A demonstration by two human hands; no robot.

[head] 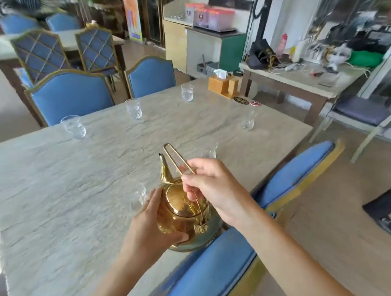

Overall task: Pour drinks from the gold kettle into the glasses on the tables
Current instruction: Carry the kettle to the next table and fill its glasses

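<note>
Centrally, a gold kettle [182,210] was held above the near right edge of a pale stone-patterned table [76,185], spout pointing away from the wearer. The left hand [148,225] cupped the kettle's side and underside, fingers [179,237] curled beneath the body; the palm side was hidden against the metal. The right hand [212,188] was closed on the kettle's thin wire handle [174,158], fingers [189,182] pinching it near its middle, the handle's far loop standing clear above the spout. The kettle's base was partly hidden by the left hand and by a blue chair back [218,265] below it.

Glasses on the table, all clear and hard to read for contents:
- near glass [139,198], just left of the kettle, blurred, partly covered by the left thumb;
- glass behind the right hand [211,151], only its upper part visible;
- right-side glass [248,121], faint against the tabletop;
- far glass [187,92];
- left-side glass [134,109];
- left-edge glass [74,126].

At the far end stood a wooden tissue box [218,82] and two round coasters [241,101], print unreadable. Blue chairs [73,95] lined the left side. A dark trouser leg and shoe [387,221] were cut off at the right frame edge.
</note>
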